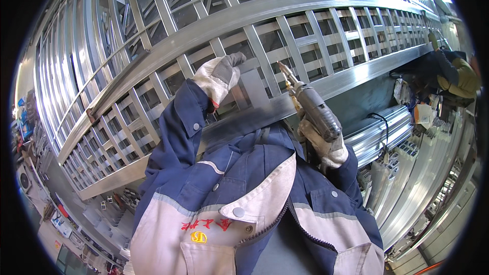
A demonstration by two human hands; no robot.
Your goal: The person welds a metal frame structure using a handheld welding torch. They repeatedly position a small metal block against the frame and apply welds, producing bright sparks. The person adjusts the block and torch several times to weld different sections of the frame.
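My left hand (221, 76), in a white and grey work glove, reaches over the lattice band of a large silvery metal gate (265, 7). Its fingers are curled; what they hold, if anything, is hidden. Beside it a flat metal piece (252, 86) lies between the bars. My gloved right hand (326, 147) is wrapped round a dark grey welding gun (317, 111), at the near rail (351, 77). The gun's narrow nozzle points up and left toward the lattice, a brass-coloured part along its side. Whether its tip touches a bar, I cannot tell.
Bundled metal tubes (382, 135) and long profiles (407, 183) lie at the right. Another person's gloved hand (458, 79) is at the far right of the gate. Shelving with assorted goods (61, 224) stands at the left. Loose metal strips show beneath the gate's bars.
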